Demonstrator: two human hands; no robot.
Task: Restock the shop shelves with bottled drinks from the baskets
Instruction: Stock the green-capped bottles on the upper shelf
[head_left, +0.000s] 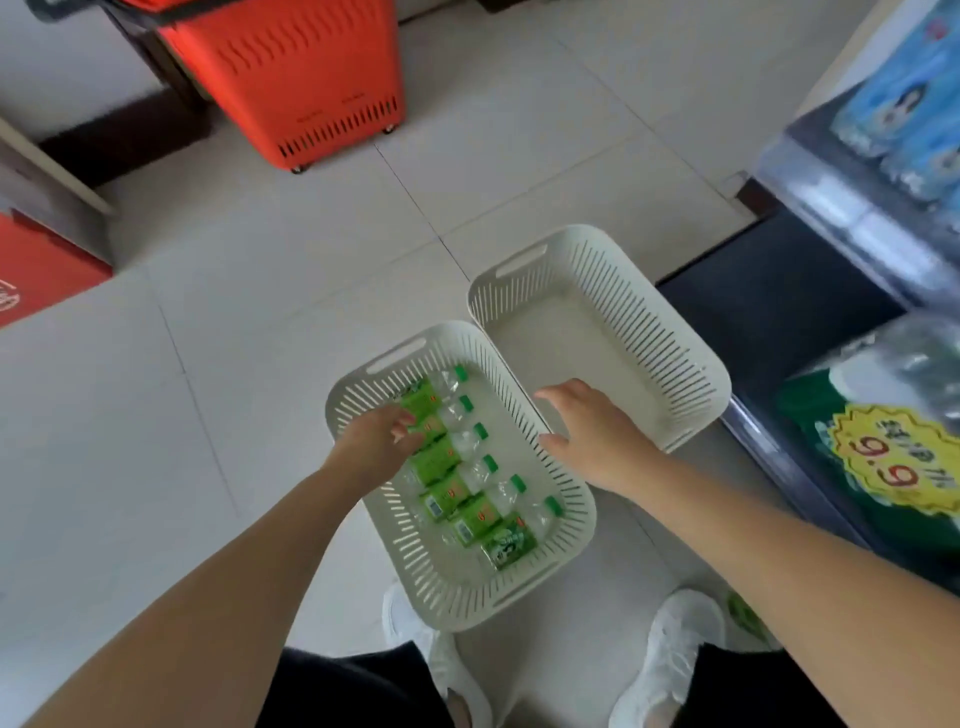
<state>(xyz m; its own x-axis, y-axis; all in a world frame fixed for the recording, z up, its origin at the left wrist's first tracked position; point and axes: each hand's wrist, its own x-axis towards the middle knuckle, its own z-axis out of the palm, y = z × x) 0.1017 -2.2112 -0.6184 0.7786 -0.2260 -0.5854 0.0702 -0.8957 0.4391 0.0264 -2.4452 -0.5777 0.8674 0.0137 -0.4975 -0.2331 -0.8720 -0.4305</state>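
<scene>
A white slotted basket (563, 540) on the floor holds several clear bottles (470, 478) with green labels and green caps, lying side by side. My left hand (379, 441) reaches into its far left part, fingers curled over the second bottle from the top; whether it grips the bottle I cannot tell. My right hand (592, 431) hovers open over the basket's right rim, holding nothing. A second white basket (691, 343), with nothing inside, stands touching the first one at its far right.
Shop shelves (852, 208) with packaged goods and a green pack bearing a yellow price tag (883, 462) run along the right. An orange wheeled shopping basket (306, 83) stands at the back. A red case (36, 280) is at the left. My white shoes (670, 660) are below the basket.
</scene>
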